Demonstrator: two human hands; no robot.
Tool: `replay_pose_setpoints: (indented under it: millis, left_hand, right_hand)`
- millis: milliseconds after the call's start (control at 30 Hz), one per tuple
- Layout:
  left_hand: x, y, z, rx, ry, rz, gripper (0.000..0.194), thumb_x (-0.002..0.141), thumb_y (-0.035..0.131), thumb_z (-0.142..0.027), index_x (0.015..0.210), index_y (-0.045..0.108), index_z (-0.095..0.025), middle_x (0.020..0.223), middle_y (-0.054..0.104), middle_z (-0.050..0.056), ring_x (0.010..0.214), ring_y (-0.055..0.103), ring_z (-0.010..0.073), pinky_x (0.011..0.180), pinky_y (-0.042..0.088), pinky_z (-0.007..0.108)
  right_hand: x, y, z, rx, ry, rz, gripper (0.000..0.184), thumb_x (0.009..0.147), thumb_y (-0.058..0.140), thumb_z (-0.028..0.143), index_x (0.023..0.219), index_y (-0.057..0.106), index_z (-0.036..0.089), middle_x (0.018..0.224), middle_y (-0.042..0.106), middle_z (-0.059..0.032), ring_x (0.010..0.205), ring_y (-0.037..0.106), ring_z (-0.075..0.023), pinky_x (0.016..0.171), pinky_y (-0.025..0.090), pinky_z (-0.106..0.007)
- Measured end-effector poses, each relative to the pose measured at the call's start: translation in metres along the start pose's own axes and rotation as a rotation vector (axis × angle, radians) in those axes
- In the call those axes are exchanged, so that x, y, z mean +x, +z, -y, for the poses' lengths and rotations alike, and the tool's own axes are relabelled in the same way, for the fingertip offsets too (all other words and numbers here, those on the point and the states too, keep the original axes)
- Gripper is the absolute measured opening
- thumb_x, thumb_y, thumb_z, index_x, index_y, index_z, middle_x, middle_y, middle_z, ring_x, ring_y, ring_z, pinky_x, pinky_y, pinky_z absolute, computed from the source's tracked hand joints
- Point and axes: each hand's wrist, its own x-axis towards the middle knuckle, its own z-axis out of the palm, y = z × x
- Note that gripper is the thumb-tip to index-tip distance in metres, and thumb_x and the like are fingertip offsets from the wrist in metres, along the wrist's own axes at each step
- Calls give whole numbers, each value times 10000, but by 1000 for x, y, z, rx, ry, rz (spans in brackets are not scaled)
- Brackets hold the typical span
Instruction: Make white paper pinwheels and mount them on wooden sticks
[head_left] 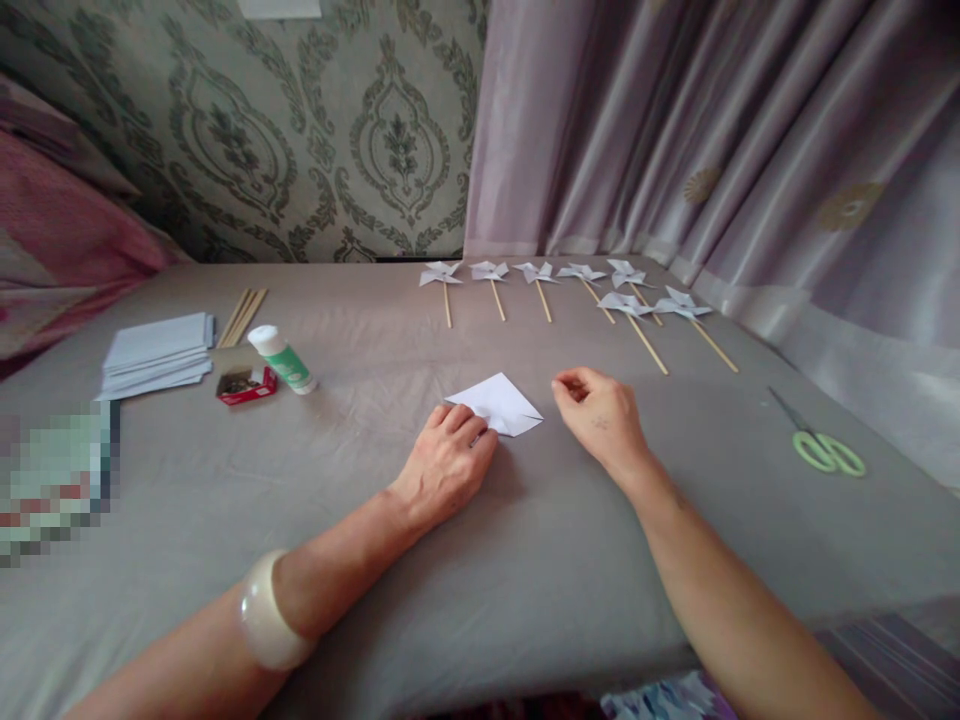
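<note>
A white sheet of paper (505, 398) with folds and slits at its corners lies on the table in front of me. My left hand (448, 462) is closed over its near left part, with the fingers curled down on the paper; the fingertips are partly hidden. To the right of the sheet, a little apart from it, my right hand (600, 412) hovers with thumb and forefinger pinched together. Whatever may be between those fingers is too small or hidden to make out. A pale bangle (271, 612) circles my left forearm.
Several paper pinwheels (536, 272) on wooden sticks lie along the back right. Green-handled scissors (827, 452) rest at the right. Leftward are a glue stick (283, 360), a small red box (246, 385), wooden sticks (241, 318) and a stack of paper (157, 350).
</note>
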Motion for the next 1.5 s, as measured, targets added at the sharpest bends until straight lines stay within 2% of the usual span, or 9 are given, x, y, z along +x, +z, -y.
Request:
replay_pose_setpoints:
  millis: [67,167,267,400,700,833,1000,1233,1500]
  left_hand:
    - [-1,-4,-2,-12,93,-47,214,927,414,-182,854,614,-159,759,614,48,798,504,180,725,347,325]
    - [-2,-9,-9,-52,277,-68,214,938,407,-180,860,605,-160,689,588,21,720,490,152,700,343,305]
    - [-2,-9,-15,-95,336,-71,265,945,419,-224,737,572,-163,640,560,8,672,475,139,685,341,301]
    - [-3,-4,-13,-101,310,-91,331,945,424,-283,654,533,-169,617,546,4,655,468,140,679,343,300]
    - [-8,-1,0,-13,81,43,181,925,434,-203,893,607,-162,769,609,44,761,503,182,676,351,312]
    - [-8,-1,1,33,-30,70,173,905,465,-183,976,622,-167,863,639,62,827,511,208,703,366,324]
    - [-8,-2,6,10,-101,98,211,892,456,-152,984,645,-174,956,652,85,918,513,221,747,384,348]
    - [-9,1,15,-23,-136,59,224,885,454,-145,964,656,-201,938,690,68,983,510,231,845,360,409]
    - [-9,2,18,-45,-142,68,210,890,466,-151,949,663,-194,954,700,57,1002,516,231,866,333,418]
  right_hand:
    - [0,5,-6,-1,73,88,217,832,511,288,856,687,163,778,708,-83,703,643,-188,666,448,-276]
    - [-1,16,-6,-6,79,166,229,840,498,289,871,687,164,812,723,-97,736,663,-197,670,453,-275]
    - [-1,23,-1,32,85,181,230,835,513,310,892,685,167,830,728,-95,739,670,-190,670,458,-266]
    - [-2,24,2,100,124,211,221,800,546,335,885,679,180,746,721,-65,662,660,-175,612,451,-259]
    - [-5,33,-4,392,180,307,197,769,541,285,889,655,177,636,692,-21,582,643,-148,575,469,-240]
    - [-6,33,0,477,187,350,214,738,504,169,894,651,167,672,700,-21,601,641,-138,598,472,-236]
    - [-10,27,9,512,35,385,304,703,478,78,925,669,157,823,712,-40,674,633,-119,676,473,-240]
    - [-11,29,13,161,-386,271,254,840,511,90,958,683,234,984,697,-31,948,591,-153,889,321,-342]
    - [-4,33,14,45,-507,250,142,893,543,211,937,679,219,921,669,-12,912,563,-139,859,286,-301]
